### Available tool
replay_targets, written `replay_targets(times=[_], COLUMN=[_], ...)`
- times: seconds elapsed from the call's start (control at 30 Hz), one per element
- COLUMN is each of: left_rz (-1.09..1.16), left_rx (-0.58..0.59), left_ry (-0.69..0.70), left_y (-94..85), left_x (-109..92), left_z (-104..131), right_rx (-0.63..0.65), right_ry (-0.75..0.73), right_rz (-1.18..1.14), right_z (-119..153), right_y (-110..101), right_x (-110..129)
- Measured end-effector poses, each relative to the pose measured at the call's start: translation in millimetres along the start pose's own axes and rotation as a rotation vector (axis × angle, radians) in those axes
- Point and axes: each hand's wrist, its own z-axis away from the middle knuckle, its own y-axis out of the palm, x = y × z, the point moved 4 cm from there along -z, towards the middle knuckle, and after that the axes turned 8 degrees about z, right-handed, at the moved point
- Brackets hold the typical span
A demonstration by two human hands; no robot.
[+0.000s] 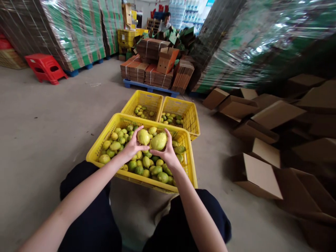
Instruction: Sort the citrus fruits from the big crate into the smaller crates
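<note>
Above the near yellow crate, my left hand is closed around a yellow-green lemon. My right hand grips a larger, paler lemon beside it, thumb below and fingers over its far side. The two lemons are held close together at about the same height. Below them the crate is heaped with lemons, some yellow and some green. My wrists and hands hide part of the pile.
Behind stand two yellow crates, left and right, with a few lemons each. Open cardboard boxes lie on the right. Flattened cartons sit on a blue pallet. A red stool stands left; a person is far back.
</note>
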Motion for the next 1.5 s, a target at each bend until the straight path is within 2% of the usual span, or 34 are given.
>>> replay_targets(times=[0.2, 0.3, 0.4, 0.5, 0.6, 0.67, 0.77, 0.97, 1.1, 1.17, 1.37, 1.5], left_rz=[-0.071, -0.196, -0.343, -0.302, -0.160, -0.088, -0.038, 0.104, 0.161, 0.202, 0.371, 0.298], left_rx=[0.038, 0.055, 0.111, 0.103, -0.025, -0.109, -0.152, -0.300, -0.245, -0.265, -0.294, -0.334], left_ry=[0.142, 0.211, 0.290, 0.269, 0.153, 0.049, -0.051, -0.108, -0.150, -0.166, -0.141, -0.123], left_y=[4.1, 7.7, 9.3, 6.0, 1.5, 1.1, 3.5, -1.2, 4.6, 5.5, 5.7, 7.1], left_x=[-12.5, -19.3, -23.2, -18.4, -7.8, -0.6, 5.3, 11.5, 14.0, 13.2, 6.4, 4.5], left_z=[4.4, 6.8, 9.5, 9.3, 5.8, 3.3, -0.5, -10.3, -18.2, -20.1, -19.1, -16.7], right_rx=[-0.041, -0.043, -0.059, 0.006, 0.088, 0.082, 0.040, -0.057, -0.012, 0.015, -0.041, -0.073], right_ry=[-0.161, -0.278, -0.313, -0.222, 0.001, 0.120, 0.209, 0.301, 0.360, 0.347, 0.310, 0.328], right_rz=[0.210, 0.336, 0.368, 0.266, 0.041, -0.100, -0.278, -0.439, -0.517, -0.539, -0.531, -0.494], right_z=[0.1, 2.7, 4.3, 3.1, 0.3, -2.0, -6.6, -12.9, -14.3, -15.2, -12.1, -8.8], right_y=[1.5, 3.8, 2.9, 4.1, 10.2, 14.0, 15.8, 9.8, 7.5, 3.5, -7.2, -5.7], right_x=[-3.1, 3.7, 6.9, -0.2, -15.7, -23.7, -27.2, -21.3, -20.9, -19.6, -13.2, -11.8])
